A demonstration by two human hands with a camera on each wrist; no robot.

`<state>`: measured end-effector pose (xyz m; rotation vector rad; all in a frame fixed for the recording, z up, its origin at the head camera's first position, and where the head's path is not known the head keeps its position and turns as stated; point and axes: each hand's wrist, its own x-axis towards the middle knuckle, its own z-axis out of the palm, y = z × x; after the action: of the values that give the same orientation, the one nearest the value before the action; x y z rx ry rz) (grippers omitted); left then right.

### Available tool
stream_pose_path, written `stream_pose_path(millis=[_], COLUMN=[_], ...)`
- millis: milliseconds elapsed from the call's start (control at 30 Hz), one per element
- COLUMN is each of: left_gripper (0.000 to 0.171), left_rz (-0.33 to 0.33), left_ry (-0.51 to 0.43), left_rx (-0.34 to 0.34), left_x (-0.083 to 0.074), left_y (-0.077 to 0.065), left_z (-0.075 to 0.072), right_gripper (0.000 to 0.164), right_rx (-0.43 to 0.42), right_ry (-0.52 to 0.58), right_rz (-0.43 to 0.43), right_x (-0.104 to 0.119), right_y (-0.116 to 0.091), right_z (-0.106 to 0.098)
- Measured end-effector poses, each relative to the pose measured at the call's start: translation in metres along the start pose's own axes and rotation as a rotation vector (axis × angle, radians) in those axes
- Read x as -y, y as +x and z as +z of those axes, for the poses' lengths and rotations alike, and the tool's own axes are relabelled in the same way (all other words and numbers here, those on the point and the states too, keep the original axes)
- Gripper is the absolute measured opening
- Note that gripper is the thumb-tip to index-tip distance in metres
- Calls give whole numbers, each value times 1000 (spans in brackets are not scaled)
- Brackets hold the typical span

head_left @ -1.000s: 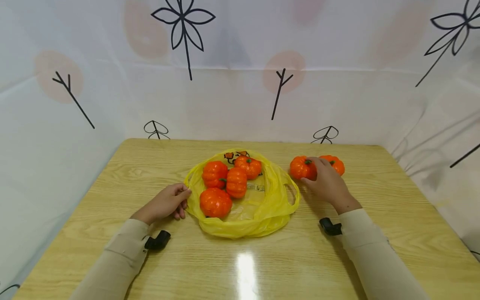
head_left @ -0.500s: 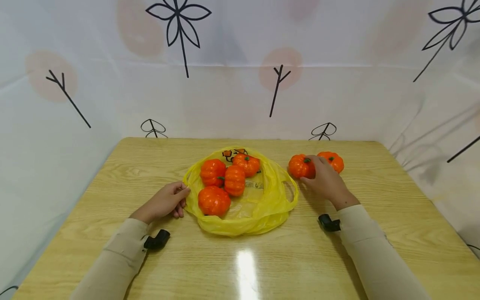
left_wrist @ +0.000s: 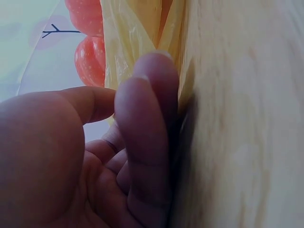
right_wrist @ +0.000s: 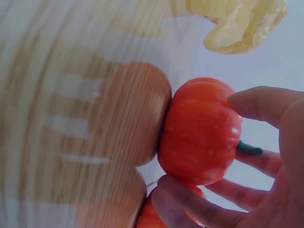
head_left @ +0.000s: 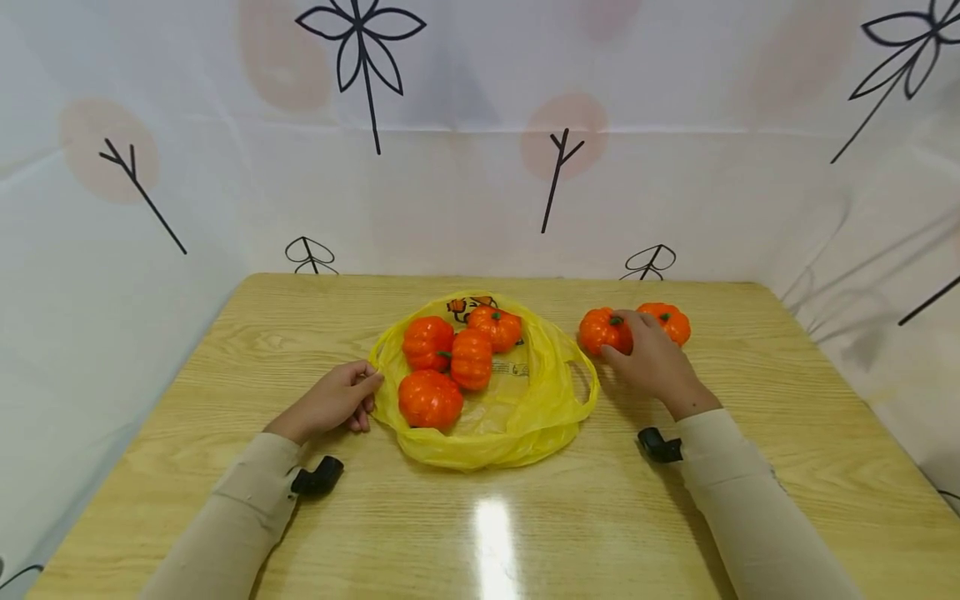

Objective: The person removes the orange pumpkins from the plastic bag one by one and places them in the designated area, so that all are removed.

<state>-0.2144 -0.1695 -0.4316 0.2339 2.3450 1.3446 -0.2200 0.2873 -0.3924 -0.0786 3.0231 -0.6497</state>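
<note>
A yellow plastic bag lies spread on the table with its mouth open upward. Several small orange toy pumpkins rest inside it. At the bag's left rim, my left hand pinches the plastic between thumb and fingers; the left wrist view shows the plastic film running to the fingertips. On the right, my right hand holds another toy pumpkin that sits on the table. In the right wrist view, the thumb touches one side of that pumpkin and fingers curl at the other, its green stem between them.
One more orange pumpkin stands just behind and right of my right hand. The bag's handle loop reaches toward that hand. Beneath everything is a wooden table, with white patterned cloth hanging behind and at the sides.
</note>
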Motion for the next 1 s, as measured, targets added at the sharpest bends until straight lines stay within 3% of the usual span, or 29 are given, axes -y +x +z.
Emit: stream_pose_path(millis=[200,467,600,1000], left_gripper=[31,31,32,31], left_rz=[-2,5,1,5], left_ry=[-1,1,3,-12], left_rx=[-1,-4,-7,-2], left_x=[0,0,2,1], left_y=[2,3,2,2], left_z=[1,1,0,2], right_gripper=[62,53,45,29], right_rx=[-36,-211,-286,-364], right_ry=[-13,6,48,105], right_rz=[21,41,-21,-199], right_x=[2,8,20,55], right_y=[-1,-6,-8,-20], right_z=[-2,-5,-1,18])
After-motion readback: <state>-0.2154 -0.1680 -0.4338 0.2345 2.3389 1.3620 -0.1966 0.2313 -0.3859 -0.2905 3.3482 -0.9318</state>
